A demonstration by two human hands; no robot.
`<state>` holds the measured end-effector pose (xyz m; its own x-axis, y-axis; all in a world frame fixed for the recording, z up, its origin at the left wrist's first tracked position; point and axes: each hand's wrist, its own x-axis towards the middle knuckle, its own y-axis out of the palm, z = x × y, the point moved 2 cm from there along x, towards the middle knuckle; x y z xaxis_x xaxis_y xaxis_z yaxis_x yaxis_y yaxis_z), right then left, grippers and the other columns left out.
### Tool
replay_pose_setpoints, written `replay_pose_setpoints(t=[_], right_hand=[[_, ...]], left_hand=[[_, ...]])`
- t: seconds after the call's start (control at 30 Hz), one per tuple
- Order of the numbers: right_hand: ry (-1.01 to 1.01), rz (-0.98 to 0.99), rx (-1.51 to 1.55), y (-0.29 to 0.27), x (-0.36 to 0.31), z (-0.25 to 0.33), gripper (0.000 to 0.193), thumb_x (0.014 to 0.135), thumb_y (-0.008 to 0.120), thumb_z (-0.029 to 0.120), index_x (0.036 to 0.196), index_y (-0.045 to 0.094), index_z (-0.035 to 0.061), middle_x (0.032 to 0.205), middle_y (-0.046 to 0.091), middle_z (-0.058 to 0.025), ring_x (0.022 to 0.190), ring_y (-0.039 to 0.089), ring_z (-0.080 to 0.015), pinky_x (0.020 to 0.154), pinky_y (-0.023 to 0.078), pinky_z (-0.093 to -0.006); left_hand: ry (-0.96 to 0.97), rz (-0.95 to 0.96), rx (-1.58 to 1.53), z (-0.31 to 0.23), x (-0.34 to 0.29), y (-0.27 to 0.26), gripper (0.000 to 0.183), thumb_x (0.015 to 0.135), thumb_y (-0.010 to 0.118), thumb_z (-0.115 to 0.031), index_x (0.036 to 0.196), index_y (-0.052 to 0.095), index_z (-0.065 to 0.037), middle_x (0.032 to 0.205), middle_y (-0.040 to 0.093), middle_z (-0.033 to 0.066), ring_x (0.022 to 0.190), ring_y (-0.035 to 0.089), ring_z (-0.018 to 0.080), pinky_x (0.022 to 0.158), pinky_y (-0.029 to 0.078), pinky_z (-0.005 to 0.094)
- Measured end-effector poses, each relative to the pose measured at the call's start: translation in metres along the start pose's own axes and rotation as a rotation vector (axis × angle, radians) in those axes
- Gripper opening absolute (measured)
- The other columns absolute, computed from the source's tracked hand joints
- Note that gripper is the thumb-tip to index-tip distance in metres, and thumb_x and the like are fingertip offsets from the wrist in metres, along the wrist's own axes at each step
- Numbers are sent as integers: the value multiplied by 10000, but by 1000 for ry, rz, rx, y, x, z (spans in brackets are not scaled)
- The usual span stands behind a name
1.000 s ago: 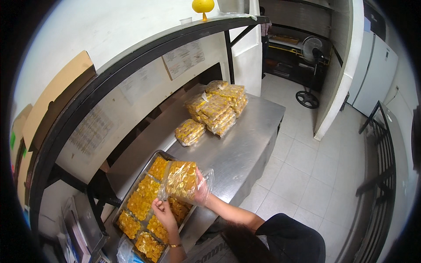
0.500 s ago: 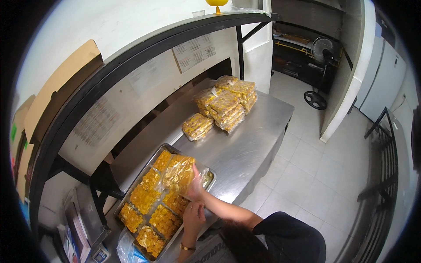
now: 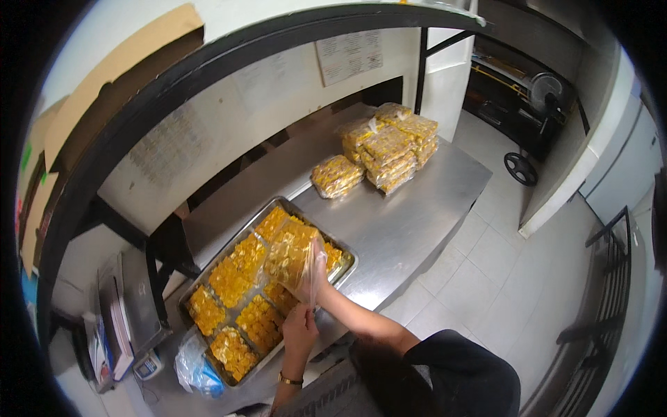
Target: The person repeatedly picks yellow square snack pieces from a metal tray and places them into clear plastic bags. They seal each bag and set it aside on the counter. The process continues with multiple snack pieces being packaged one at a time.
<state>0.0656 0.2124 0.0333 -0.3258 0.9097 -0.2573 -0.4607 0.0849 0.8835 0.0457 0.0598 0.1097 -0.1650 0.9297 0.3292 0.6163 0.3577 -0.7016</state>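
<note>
In my right hand [image 3: 319,270] is a clear plastic bag [image 3: 292,254] with a block of yellow-orange, flaky pieces inside, held tilted above the tray. My left hand [image 3: 299,329], with a bracelet at the wrist, pinches the loose, open end of the bag lower down. Below them lies a metal tray [image 3: 351,270] of similar yellow-orange blocks, set out in rows. One block [image 3: 233,353] sits at its near end, another [image 3: 260,322] just beyond. The bag and my hands cover part of the tray's right side.
Bagged blocks [image 3: 389,147] are stacked at the far end of the steel table [image 3: 410,222], with a smaller pile [image 3: 336,176] beside them. Plastic bags [image 3: 197,365] lie left of the tray near a small scale-like device [image 3: 147,365]. A black shelf edge [image 3: 229,47] arches above.
My view has shifted, so the table and tray sit differently in the picture. My left hand has come to the bag's loose end, which is now drawn downward; my right hand still holds the bag.
</note>
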Motion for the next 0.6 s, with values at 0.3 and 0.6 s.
replay_pose_setpoints(t=[0.3,0.6], right_hand=[[125,144,-23,31,-41,-5,656,892,530,302,1412,208,66,1382,336,-106,1267,330,-261,1088,246,-383],[-339,774,-1712,68,-74,-36,696,866,545,395,1430,227,138,1475,232,-142,1349,245,-310,1099,220,-373]], left_hand=[[35,47,-239,-7,-36,-9,88,834,569,-63,913,535,-49,845,603,130,771,608,304,679,479,356],[-45,65,-476,10,-71,-16,80,868,554,-109,906,516,-51,853,619,98,779,616,276,660,467,345]])
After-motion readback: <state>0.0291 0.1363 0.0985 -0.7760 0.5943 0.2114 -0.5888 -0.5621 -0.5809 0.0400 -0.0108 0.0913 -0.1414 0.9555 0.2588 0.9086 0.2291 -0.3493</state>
